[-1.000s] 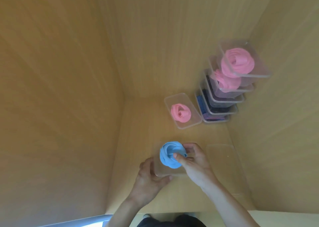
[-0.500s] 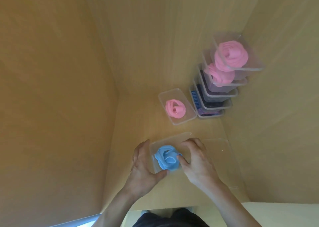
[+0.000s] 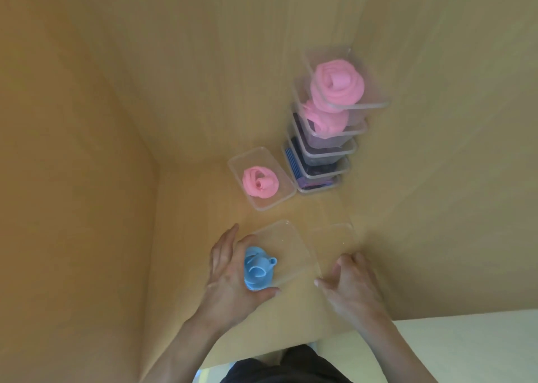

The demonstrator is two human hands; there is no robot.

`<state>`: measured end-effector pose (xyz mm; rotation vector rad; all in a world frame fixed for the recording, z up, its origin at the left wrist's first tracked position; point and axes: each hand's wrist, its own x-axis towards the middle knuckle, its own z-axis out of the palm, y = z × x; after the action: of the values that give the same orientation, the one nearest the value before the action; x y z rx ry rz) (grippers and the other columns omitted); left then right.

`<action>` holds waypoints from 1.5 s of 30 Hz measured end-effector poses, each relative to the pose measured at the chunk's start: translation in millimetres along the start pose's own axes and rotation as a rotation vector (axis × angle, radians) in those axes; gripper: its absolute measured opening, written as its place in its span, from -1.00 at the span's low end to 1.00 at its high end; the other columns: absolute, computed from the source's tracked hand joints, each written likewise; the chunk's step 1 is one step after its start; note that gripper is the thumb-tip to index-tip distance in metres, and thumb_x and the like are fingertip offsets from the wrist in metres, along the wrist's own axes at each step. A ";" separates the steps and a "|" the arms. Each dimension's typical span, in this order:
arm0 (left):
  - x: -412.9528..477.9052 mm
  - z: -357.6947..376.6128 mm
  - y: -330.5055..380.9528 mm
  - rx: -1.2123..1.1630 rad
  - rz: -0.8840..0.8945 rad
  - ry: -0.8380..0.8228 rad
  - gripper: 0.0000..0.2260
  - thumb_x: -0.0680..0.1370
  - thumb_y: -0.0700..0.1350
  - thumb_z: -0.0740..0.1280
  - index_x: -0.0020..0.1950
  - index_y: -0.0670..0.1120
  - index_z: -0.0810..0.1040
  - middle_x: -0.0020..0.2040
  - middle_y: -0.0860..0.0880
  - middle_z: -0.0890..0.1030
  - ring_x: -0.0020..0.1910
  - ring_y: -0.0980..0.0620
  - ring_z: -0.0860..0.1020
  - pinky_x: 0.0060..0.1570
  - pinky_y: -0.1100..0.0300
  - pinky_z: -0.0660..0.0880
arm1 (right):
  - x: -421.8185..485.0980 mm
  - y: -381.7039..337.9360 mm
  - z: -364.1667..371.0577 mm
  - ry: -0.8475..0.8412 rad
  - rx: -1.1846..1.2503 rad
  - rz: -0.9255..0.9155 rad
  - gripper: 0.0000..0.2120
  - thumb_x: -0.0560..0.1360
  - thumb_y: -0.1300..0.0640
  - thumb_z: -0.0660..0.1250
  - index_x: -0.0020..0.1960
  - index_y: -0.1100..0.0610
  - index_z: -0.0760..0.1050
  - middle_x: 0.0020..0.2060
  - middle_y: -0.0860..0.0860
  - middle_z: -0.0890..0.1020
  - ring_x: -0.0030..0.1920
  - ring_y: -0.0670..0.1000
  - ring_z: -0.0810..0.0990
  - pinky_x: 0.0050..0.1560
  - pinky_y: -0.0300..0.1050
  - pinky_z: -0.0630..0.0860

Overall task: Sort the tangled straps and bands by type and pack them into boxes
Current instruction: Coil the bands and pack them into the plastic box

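The rolled blue band (image 3: 257, 269) sits at the near end of a clear box (image 3: 294, 245) on the wooden shelf (image 3: 186, 237). Your left hand (image 3: 228, 286) cups that end, fingers and thumb curled round the box. Your right hand (image 3: 353, 288) rests with fingers spread on a clear lid (image 3: 334, 234) just beside it. Behind stand a second box (image 3: 241, 161) holding a pink roll (image 3: 260, 182) and a stack of filled boxes (image 3: 323, 152).

Both bare forearms reach forward from the bottom edge of the view. The left hand (image 3: 230, 277) lies palm down, its fingers stretched along the left side of a clear box (image 3: 291, 251) and its thumb hooked round the near edge, gripping it. The right hand (image 3: 352, 286) sits apart to the right, palm down, fingers spread and relaxed, thumb pointing toward the left hand
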<state>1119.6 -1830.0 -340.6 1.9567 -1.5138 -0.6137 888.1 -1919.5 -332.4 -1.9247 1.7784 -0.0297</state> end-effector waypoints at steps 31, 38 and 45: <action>17.2 -9.6 35.1 -0.090 -0.007 0.101 -0.50 0.52 -0.09 0.42 0.42 0.14 0.36 0.45 0.19 0.26 0.45 0.20 0.21 0.36 0.01 0.40 | -27.4 3.8 -19.0 0.450 0.012 -0.258 -0.74 0.29 0.29 0.54 -0.26 0.12 0.45 -0.26 -0.03 0.49 -0.35 0.03 0.45 -0.25 -0.05 0.50; 11.6 -2.6 47.6 -0.068 0.033 0.097 -0.42 0.50 -0.20 0.44 0.39 0.24 0.33 0.45 0.16 0.32 0.48 0.12 0.26 0.41 0.40 0.09 | -30.6 4.7 -27.3 0.528 0.090 -0.491 -0.78 0.41 0.34 0.45 -0.16 0.09 0.46 -0.10 -0.06 0.48 -0.17 0.03 0.52 -0.12 -0.07 0.45; 4.2 -15.6 43.3 -0.214 0.041 0.195 -0.16 0.43 -0.29 0.50 0.51 0.30 0.19 0.47 0.28 0.27 0.46 0.24 0.28 0.27 0.56 0.21 | -43.4 -8.6 -33.9 0.408 0.134 -0.683 -0.83 0.48 0.38 0.34 -0.13 0.13 0.50 -0.03 -0.03 0.51 -0.04 0.04 0.52 -0.01 0.00 0.48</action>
<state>1100.8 -1839.5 -299.4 1.7636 -1.3091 -0.5272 878.1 -1890.6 -285.7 -2.4478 1.2002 -0.8025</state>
